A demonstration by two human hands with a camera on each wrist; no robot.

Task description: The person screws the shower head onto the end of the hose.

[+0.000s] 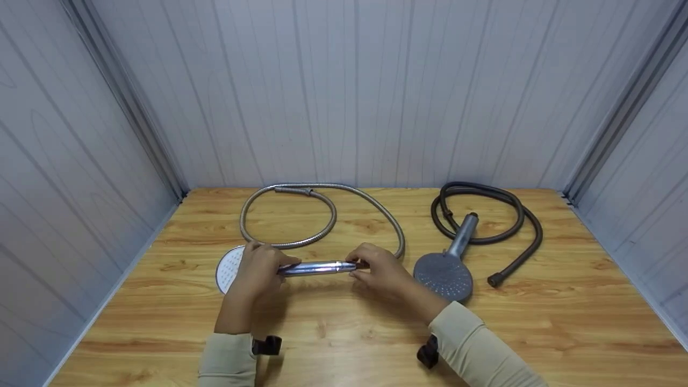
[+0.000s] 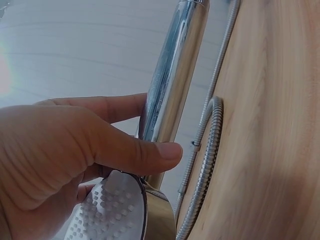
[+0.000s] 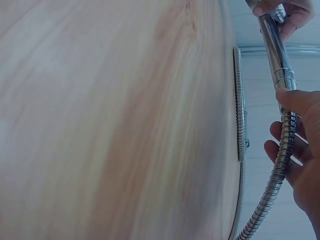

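Both arms reach forward, the left arm (image 1: pixel 234 318) almost straight ahead and the right arm (image 1: pixel 427 302) slanting inward, sleeves (image 1: pixel 228 359) ending short of the hands. The left hand (image 1: pixel 260 271) grips, its thumb (image 2: pixel 140 154) laid across one side, fingers behind. The right hand (image 1: pixel 382 271) faces it, apart, pinching between thumb and fingers, the lower fingertips (image 3: pixel 275 131) bent.

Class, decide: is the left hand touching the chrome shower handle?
Touching. The left wrist view shows it: the left hand grips the chrome shower handle, thumb laid across it.
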